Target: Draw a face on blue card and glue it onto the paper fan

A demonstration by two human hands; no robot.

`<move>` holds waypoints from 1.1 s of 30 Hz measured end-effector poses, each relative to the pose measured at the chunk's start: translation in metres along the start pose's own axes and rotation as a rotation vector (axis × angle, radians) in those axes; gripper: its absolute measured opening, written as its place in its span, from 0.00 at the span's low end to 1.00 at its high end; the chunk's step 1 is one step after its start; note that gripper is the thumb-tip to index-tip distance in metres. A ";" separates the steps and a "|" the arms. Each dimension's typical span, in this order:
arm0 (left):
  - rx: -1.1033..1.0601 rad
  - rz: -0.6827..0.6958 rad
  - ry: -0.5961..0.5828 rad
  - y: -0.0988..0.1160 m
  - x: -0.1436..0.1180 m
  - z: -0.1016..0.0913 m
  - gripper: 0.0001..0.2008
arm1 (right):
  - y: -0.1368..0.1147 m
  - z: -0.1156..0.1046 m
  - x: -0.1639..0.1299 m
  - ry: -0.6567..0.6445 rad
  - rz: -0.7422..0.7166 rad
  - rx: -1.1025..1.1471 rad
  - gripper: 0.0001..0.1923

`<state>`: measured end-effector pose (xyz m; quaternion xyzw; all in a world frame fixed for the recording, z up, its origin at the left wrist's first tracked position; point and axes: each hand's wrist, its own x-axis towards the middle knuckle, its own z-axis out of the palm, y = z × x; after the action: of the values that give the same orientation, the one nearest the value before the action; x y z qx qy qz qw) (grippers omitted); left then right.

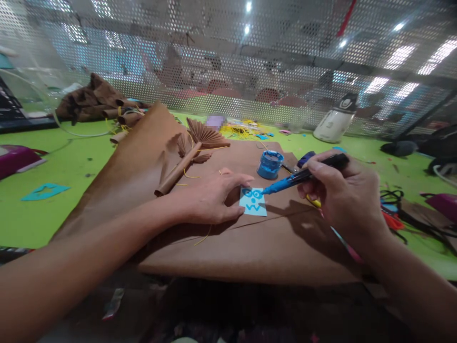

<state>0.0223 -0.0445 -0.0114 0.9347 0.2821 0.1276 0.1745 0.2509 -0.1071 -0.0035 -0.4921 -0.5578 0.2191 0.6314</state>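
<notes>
A small light-blue paper square (pixel 262 208) lies on brown paper (pixel 246 247), with a face drawn on it in darker blue: round eyes, a nose and a zigzag mouth. My left hand (pixel 210 197) steadies its left side, thumb near the lower left and index finger at the top edge. In my right hand (pixel 342 190) is a black marker (pixel 298 177) with a blue front end, held slantwise. Its tip is at the square's upper right, by one drawn eye; whether it touches cannot be told. Just behind stands a blue-smeared paint jar (pixel 270 165).
A folded brown-paper fan on a rolled tube (pixel 182 166) lies left of centre. Yellow shreds (pixel 243 129) and a white bottle (pixel 335 121) are farther back, before a perforated metal screen (pixel 228 62). A blue cutout (pixel 45 191) lies left; cords (pixel 396 197) lie right.
</notes>
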 end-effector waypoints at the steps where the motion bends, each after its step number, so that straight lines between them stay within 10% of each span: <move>1: 0.004 -0.003 0.007 0.000 0.000 0.000 0.25 | 0.000 0.000 0.000 0.013 -0.006 -0.017 0.05; 33: 0.059 0.050 0.000 0.006 -0.001 -0.004 0.24 | -0.003 0.009 -0.005 -0.301 -0.081 -0.145 0.03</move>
<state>0.0230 -0.0484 -0.0054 0.9462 0.2622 0.1237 0.1434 0.2404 -0.1093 -0.0044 -0.4752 -0.6796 0.2239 0.5121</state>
